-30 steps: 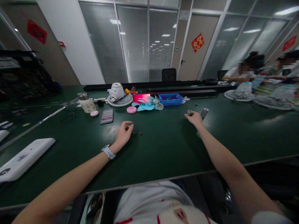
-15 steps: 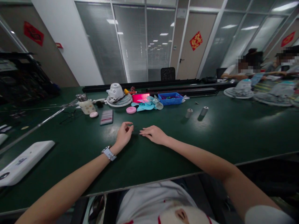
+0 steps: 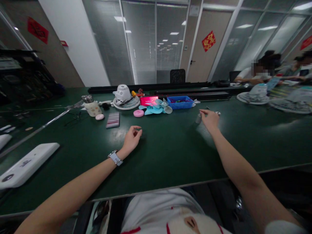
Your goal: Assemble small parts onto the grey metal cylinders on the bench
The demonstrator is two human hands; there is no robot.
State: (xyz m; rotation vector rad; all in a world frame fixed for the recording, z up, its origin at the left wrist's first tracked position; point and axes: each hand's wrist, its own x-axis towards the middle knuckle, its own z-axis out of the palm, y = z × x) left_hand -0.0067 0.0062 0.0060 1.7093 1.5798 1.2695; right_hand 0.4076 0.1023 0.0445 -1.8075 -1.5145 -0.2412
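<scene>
"Silver cylinder: where do you have it?"

"On the green tabletop, over to the right, standing on its end. I have the right hand up against it, fingertips at its upper end."

"Is that grip clenched on it?"

"I can't tell from my feed. Thumb and forefinger come together at the top, but I can't make out whether they pinch it or only touch it."

"And the 2nd cylinder?"

"Just behind the right hand, which hides most of it; only the top shows to me."

"What about your other side?"

"I have the left hand well apart from the right, wearing a watch. Its fingers curl loosely, the grip released, with nothing visible in it. Nearest to it I see a flat rectangular item, its face blurred out, and a round pink case. Beyond those lie light-blue fan blades and a blue tray."
</scene>
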